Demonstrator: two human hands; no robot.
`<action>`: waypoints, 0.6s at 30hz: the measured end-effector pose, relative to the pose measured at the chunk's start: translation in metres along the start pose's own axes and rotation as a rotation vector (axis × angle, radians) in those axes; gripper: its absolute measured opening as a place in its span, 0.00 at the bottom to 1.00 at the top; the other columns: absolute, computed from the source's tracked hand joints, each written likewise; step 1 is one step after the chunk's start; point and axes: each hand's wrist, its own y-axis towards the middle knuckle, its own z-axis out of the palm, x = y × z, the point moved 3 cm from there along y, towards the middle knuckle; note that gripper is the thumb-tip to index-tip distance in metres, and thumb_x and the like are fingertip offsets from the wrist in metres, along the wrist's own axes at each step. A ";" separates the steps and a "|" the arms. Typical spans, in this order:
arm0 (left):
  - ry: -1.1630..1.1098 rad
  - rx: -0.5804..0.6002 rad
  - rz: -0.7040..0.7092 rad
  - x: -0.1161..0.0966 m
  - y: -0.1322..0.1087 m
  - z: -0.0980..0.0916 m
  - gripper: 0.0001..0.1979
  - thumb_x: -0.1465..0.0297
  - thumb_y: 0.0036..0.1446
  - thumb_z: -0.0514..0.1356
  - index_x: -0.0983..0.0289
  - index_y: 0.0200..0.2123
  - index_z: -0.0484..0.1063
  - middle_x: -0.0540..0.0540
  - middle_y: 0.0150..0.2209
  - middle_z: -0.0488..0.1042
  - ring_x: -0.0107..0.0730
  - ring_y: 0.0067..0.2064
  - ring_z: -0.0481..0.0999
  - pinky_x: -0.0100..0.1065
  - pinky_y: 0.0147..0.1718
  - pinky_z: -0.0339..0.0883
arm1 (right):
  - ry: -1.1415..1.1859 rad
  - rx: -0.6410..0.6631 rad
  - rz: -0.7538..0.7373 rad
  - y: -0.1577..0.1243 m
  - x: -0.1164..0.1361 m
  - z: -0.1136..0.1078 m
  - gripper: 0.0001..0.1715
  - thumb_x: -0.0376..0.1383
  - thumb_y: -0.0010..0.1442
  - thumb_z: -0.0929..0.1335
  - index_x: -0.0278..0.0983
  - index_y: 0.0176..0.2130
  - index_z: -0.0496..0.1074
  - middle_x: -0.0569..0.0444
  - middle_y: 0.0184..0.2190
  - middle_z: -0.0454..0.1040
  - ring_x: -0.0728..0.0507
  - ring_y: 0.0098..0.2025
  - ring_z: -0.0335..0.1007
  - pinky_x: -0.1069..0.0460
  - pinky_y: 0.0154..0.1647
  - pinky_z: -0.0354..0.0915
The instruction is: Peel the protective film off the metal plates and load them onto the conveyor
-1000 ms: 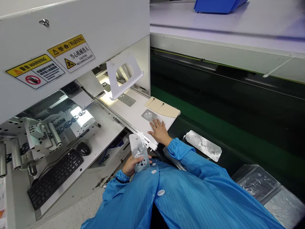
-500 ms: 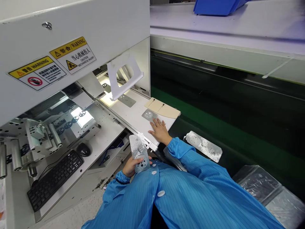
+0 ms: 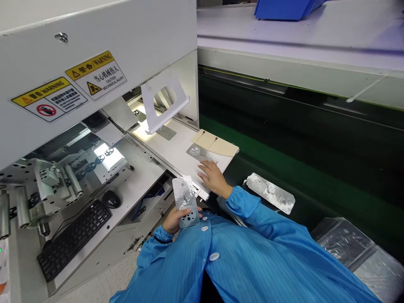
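Observation:
My left hand (image 3: 175, 218) grips a thin silvery phone-back-shaped sheet (image 3: 183, 194) by its lower end, thumb on top. The sheet has a wrinkled shiny surface and a cluster of round holes near my thumb. My right hand (image 3: 213, 179) is over the white feed platform (image 3: 164, 149), fingers apart and holding nothing. Its fingertips are at the near end of a similar grey sheet (image 3: 198, 152) lying flat there; whether they touch it I cannot tell. Further in, another sheet (image 3: 166, 132) lies on the platform by the lit area.
A cream guide plate (image 3: 216, 143) borders the platform's far side. Above it hangs a white bracket (image 3: 166, 103). On the dark green belt (image 3: 252, 147) lies a shiny sheet (image 3: 269, 192), with clear plastic bags (image 3: 347, 242) nearer. A keyboard (image 3: 74, 237) and mouse (image 3: 111, 199) are left.
My right hand has drawn back slightly towards me, uncovering more of the sheet on the platform. The platform sheets have shifted slightly inward. My left hand keeps its sheet in place.

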 end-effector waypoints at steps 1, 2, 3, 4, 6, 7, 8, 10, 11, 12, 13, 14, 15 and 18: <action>0.028 0.012 -0.021 -0.003 0.000 0.002 0.19 0.62 0.45 0.67 0.70 0.38 0.76 0.66 0.40 0.80 0.49 0.39 0.80 0.43 0.40 0.73 | 0.021 -0.014 -0.033 -0.006 0.005 -0.010 0.21 0.36 0.66 0.58 0.32 0.54 0.66 0.43 0.58 0.66 0.41 0.63 0.56 0.40 0.64 0.55; 0.052 0.024 -0.044 -0.007 0.001 0.005 0.19 0.62 0.46 0.67 0.70 0.37 0.76 0.66 0.39 0.80 0.49 0.38 0.81 0.43 0.39 0.73 | 0.034 -0.024 -0.090 -0.014 0.012 -0.021 0.21 0.33 0.65 0.58 0.33 0.55 0.65 0.44 0.58 0.66 0.42 0.63 0.55 0.41 0.63 0.56; 0.073 0.039 -0.067 -0.011 0.003 0.008 0.18 0.63 0.46 0.67 0.70 0.38 0.76 0.66 0.39 0.80 0.49 0.37 0.81 0.43 0.39 0.73 | 0.034 -0.028 -0.178 -0.021 0.019 -0.031 0.22 0.31 0.63 0.58 0.33 0.56 0.64 0.45 0.59 0.65 0.43 0.65 0.52 0.41 0.64 0.55; 0.095 0.062 -0.095 -0.015 0.006 0.012 0.18 0.63 0.45 0.67 0.69 0.38 0.76 0.65 0.39 0.80 0.48 0.35 0.81 0.43 0.38 0.72 | 0.019 -0.025 -0.290 -0.029 0.027 -0.041 0.23 0.29 0.62 0.59 0.33 0.56 0.64 0.45 0.61 0.62 0.42 0.67 0.46 0.39 0.65 0.52; 0.163 0.142 -0.161 -0.021 0.015 0.021 0.19 0.64 0.43 0.68 0.69 0.38 0.76 0.62 0.37 0.81 0.45 0.32 0.80 0.43 0.37 0.72 | -0.056 0.009 -0.541 -0.047 0.041 -0.056 0.20 0.27 0.61 0.60 0.32 0.53 0.66 0.45 0.64 0.57 0.39 0.69 0.37 0.35 0.67 0.47; 0.218 0.198 -0.199 -0.024 0.021 0.027 0.18 0.65 0.42 0.69 0.69 0.37 0.76 0.61 0.35 0.81 0.43 0.31 0.80 0.43 0.37 0.71 | -0.108 0.037 -0.637 -0.056 0.046 -0.060 0.17 0.27 0.63 0.59 0.33 0.50 0.67 0.46 0.64 0.57 0.39 0.69 0.36 0.34 0.67 0.45; 0.288 0.255 -0.226 -0.026 0.027 0.034 0.18 0.65 0.41 0.69 0.69 0.36 0.76 0.60 0.33 0.80 0.42 0.32 0.80 0.43 0.38 0.71 | -0.156 0.069 -0.684 -0.064 0.049 -0.063 0.15 0.27 0.64 0.58 0.33 0.47 0.69 0.48 0.63 0.59 0.40 0.69 0.37 0.35 0.67 0.45; 0.458 0.339 -0.228 -0.029 0.040 0.047 0.16 0.66 0.40 0.70 0.68 0.34 0.77 0.56 0.31 0.80 0.41 0.34 0.78 0.41 0.40 0.69 | -0.221 0.134 -0.662 -0.080 0.046 -0.066 0.16 0.28 0.66 0.56 0.36 0.44 0.70 0.51 0.61 0.63 0.42 0.67 0.45 0.38 0.68 0.46; 0.532 0.354 -0.202 -0.031 0.046 0.052 0.16 0.66 0.40 0.70 0.67 0.34 0.77 0.55 0.31 0.80 0.40 0.36 0.78 0.40 0.41 0.68 | -0.230 0.164 -0.605 -0.088 0.040 -0.067 0.17 0.28 0.66 0.55 0.37 0.44 0.70 0.52 0.60 0.64 0.43 0.66 0.49 0.38 0.67 0.46; 0.580 0.349 -0.165 -0.032 0.051 0.057 0.16 0.65 0.42 0.69 0.66 0.36 0.77 0.54 0.32 0.79 0.39 0.37 0.77 0.38 0.42 0.67 | -0.220 0.192 -0.528 -0.097 0.031 -0.068 0.17 0.28 0.66 0.55 0.38 0.45 0.69 0.51 0.59 0.65 0.43 0.65 0.52 0.38 0.67 0.46; 0.594 0.323 -0.123 -0.034 0.055 0.060 0.18 0.63 0.44 0.68 0.65 0.38 0.76 0.53 0.34 0.79 0.38 0.39 0.76 0.37 0.43 0.67 | -0.198 0.212 -0.435 -0.107 0.019 -0.069 0.16 0.30 0.65 0.57 0.38 0.46 0.69 0.50 0.59 0.64 0.42 0.63 0.54 0.37 0.67 0.46; 0.575 0.279 -0.077 -0.036 0.058 0.062 0.19 0.61 0.48 0.66 0.64 0.42 0.75 0.54 0.37 0.79 0.37 0.40 0.76 0.37 0.43 0.66 | -0.174 0.221 -0.323 -0.119 0.004 -0.071 0.15 0.32 0.64 0.59 0.38 0.48 0.68 0.48 0.59 0.63 0.40 0.63 0.55 0.36 0.66 0.46; 0.538 0.231 -0.031 -0.038 0.060 0.063 0.21 0.60 0.50 0.64 0.63 0.46 0.73 0.55 0.40 0.78 0.37 0.42 0.76 0.36 0.44 0.66 | -0.156 0.215 -0.188 -0.131 -0.013 -0.073 0.16 0.34 0.61 0.63 0.38 0.49 0.68 0.46 0.59 0.63 0.38 0.62 0.55 0.36 0.65 0.47; 0.457 0.133 0.087 -0.042 0.063 0.065 0.23 0.60 0.53 0.62 0.62 0.51 0.67 0.58 0.46 0.76 0.36 0.46 0.76 0.37 0.46 0.65 | -0.183 0.132 0.332 -0.171 -0.070 -0.081 0.25 0.42 0.53 0.71 0.36 0.48 0.67 0.41 0.58 0.62 0.33 0.59 0.57 0.38 0.60 0.54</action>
